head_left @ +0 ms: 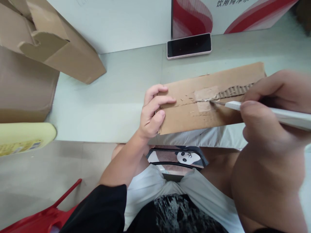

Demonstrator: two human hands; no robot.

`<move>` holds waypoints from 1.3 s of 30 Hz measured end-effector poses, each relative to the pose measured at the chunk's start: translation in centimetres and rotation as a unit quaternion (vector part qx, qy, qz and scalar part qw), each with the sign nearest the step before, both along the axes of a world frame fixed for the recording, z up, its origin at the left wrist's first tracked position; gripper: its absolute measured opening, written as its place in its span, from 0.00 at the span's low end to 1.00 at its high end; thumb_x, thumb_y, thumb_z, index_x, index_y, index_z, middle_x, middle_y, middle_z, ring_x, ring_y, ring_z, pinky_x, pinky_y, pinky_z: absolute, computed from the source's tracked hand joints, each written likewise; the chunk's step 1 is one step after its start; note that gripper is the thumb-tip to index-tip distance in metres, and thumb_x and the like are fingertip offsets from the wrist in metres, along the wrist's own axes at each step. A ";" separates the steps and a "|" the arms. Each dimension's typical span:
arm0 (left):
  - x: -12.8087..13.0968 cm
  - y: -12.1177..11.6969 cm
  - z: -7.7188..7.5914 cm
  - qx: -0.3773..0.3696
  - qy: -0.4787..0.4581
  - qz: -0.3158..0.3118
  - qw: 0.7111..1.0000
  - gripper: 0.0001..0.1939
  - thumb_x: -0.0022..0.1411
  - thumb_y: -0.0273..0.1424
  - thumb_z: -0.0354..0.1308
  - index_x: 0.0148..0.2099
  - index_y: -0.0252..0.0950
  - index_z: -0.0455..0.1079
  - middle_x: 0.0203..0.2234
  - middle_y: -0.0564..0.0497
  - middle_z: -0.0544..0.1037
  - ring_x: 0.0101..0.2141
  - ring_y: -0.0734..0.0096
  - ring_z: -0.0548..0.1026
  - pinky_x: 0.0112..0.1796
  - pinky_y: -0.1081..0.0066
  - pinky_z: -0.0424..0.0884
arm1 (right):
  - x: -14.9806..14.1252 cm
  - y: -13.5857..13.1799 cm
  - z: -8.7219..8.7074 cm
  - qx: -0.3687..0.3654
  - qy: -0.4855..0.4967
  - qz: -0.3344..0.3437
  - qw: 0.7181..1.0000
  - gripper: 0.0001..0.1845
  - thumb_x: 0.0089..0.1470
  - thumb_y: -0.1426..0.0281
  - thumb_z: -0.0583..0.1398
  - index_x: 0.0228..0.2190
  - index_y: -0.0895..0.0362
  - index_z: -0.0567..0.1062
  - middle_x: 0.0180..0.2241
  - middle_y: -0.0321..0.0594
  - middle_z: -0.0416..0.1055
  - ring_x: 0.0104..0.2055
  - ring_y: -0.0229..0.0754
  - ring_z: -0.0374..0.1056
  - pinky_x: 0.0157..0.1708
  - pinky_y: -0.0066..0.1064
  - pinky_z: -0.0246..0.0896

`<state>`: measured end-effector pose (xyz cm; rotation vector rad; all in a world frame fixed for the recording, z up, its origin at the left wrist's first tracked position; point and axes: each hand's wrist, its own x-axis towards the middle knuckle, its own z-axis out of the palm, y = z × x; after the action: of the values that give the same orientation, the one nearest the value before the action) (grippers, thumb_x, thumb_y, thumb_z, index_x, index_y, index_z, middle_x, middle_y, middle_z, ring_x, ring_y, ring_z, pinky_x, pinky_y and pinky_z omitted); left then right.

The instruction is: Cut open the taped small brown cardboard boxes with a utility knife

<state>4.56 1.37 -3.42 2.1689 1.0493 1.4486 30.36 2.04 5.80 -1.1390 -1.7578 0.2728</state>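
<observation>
Clock read with the box at its centre.

Box (179, 119): one, brown cardboard, long and flat, held at the bench's front edge; contact beneath not discernible. Seam along its length; clear tape (200, 95) across the middle, cut and ragged; torn strip at 2 o'clock baring the corrugation.

Left hand (153, 111): toward 9 o'clock, closed round the box's near end, thumb and fingers on its upper face.

Right hand (272, 110): 3 o'clock, pinching a knife (291, 117), white-handled, blade tip at the taped seam.

Bench (121, 113): pale green. Upon it:
- Phone (189, 46), 11 o'clock, screen dark, against the printed carton (233, 19), red and white, 12 o'clock.
- Brown carton (75, 61), between 9 and 10 o'clock, flaps raised.

Yellow bottle (24, 137): between 8 and 9 o'clock.

Red stool (43, 220): 8 o'clock, partly in view.
</observation>
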 end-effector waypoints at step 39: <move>0.2 -0.2 0.3 -0.025 -0.019 0.004 0.999 0.20 0.75 0.45 0.48 0.55 0.44 0.76 0.56 0.42 0.73 0.57 0.55 0.74 0.59 0.52 0.75 | 4.3 1.1 -0.5 -0.104 0.044 0.175 0.978 0.05 0.53 0.74 0.65 0.29 0.54 0.75 0.26 0.35 0.72 0.26 0.36 0.64 0.22 0.33 0.53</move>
<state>4.75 1.16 -3.12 2.0959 1.0701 1.4462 34.65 3.16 5.29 -0.9377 -1.8764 0.7240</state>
